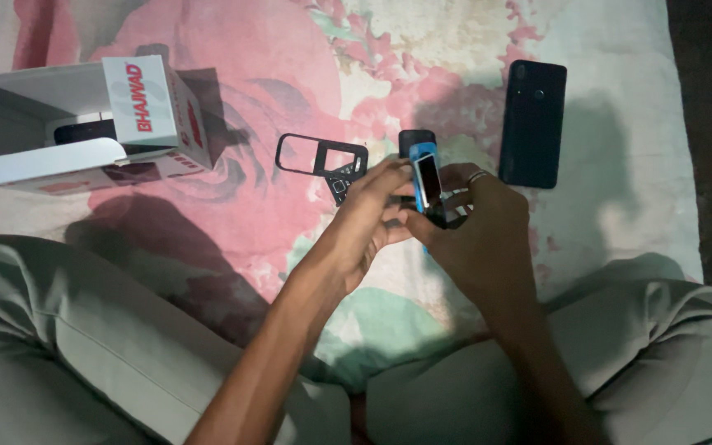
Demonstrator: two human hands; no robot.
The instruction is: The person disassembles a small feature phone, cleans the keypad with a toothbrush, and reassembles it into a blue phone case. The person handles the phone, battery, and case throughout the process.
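My left hand [366, 221] and my right hand [480, 235] meet over a flowered cloth, both gripping a small blue keypad phone [425, 177] held on edge, its screen side facing right. A ring sits on a finger of my right hand. Just left of my left hand lies a black phone front frame [320, 156] with a loose keypad piece [341, 185] at its lower corner. A small dark part [415, 138] lies just beyond the blue phone.
A black smartphone [532, 123] lies face down to the right. An open white and red cardboard box [84, 124] stands at the far left. My knees in light trousers [67, 330] frame the near edge. The flowered cloth [232, 214] covers the surface.
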